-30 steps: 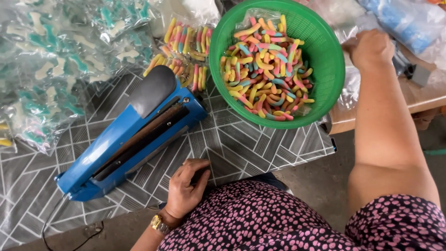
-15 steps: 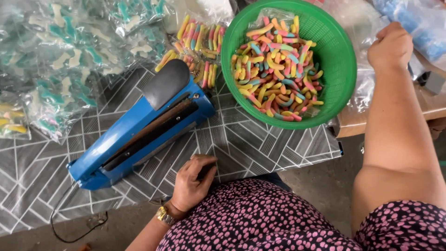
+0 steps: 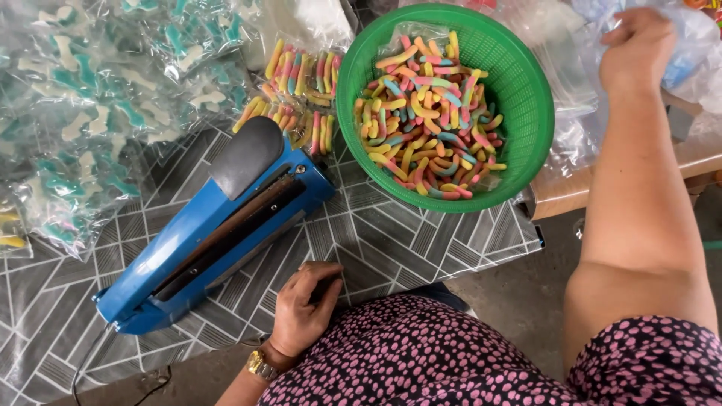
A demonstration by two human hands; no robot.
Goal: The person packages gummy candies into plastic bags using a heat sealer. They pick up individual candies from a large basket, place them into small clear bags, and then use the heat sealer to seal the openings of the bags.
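Two hands: right fingers (image 3: 630,30) curled on plastic bags (image 3: 571,90).

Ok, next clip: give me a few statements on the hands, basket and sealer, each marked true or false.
1. The round green plastic basket holds multicoloured gummy worms. True.
2. The left hand presses the blue heat sealer shut. False: it rests on the patterned tablecloth at the table's edge, apart from the sealer.
3. The right hand reaches among clear plastic bags beyond the basket. True.
4. The sealer lies right of the basket. False: it lies left.
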